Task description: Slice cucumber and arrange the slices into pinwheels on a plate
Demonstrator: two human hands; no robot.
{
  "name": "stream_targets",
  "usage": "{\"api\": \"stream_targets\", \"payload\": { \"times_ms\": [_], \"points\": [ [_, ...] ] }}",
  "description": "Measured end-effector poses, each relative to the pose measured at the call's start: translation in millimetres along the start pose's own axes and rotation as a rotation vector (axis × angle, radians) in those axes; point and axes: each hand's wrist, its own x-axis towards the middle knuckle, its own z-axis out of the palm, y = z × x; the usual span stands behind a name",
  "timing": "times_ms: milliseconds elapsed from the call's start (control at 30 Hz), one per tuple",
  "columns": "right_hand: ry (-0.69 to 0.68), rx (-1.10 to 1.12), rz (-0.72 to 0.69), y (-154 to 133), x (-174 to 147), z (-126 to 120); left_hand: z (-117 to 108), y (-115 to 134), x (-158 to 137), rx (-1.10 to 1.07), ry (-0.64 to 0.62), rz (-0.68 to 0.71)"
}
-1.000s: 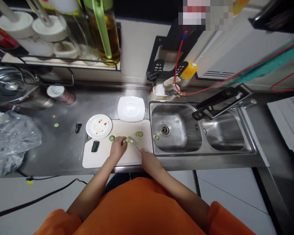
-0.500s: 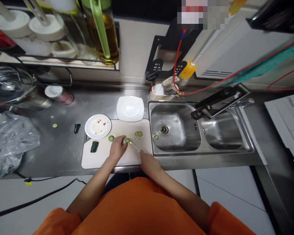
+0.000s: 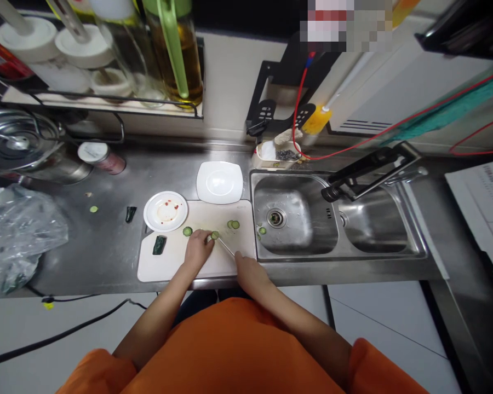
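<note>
On the white cutting board [image 3: 213, 268], my left hand [image 3: 198, 250] is closed over a piece of cucumber, mostly hidden by the fingers. A pale green cucumber slice [image 3: 215, 235] shows at its fingertips, against the blade of a knife [image 3: 226, 247]. My right hand [image 3: 250, 272] is wrapped around the knife's handle, at the board's right side. Left of my left hand lies a cucumber round [image 3: 188, 231], and farther left a dark green cucumber chunk [image 3: 159, 245]. Two overlapping cucumber slices [image 3: 233, 224] rest toward the board's right end.
A round plate with red bits [image 3: 160, 218] overlaps the board's back left corner; a square white plate [image 3: 219, 183] stands behind. Right is a double sink [image 3: 296, 235] with a black faucet [image 3: 353, 172]. A plastic bag [image 3: 20, 235] and a dark cucumber end [image 3: 130, 213] lie left.
The whole view has shifted very slightly. Both hands, the knife and the cucumber pieces keep practically the same places on the board.
</note>
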Motion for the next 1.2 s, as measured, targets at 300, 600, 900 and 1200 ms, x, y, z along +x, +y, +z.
{"api": "stream_targets", "payload": {
  "times_ms": [300,600,900,1200],
  "points": [
    [0.035,0.024,-0.013,0.5,6.7,6.1,1.6,-0.3,0.4,0.004,0.006,-0.017],
    [-0.044,0.057,0.054,8.7,-11.8,8.8,1.2,4.4,5.0,0.027,-0.018,-0.084],
    [-0.037,0.065,0.083,10.5,-14.9,12.1,-5.1,18.2,10.1,-0.033,-0.099,-0.138],
    [-0.061,0.07,0.075,13.0,-16.3,9.2,-54.5,0.5,3.3,-0.158,0.106,-0.496]
  ]
}}
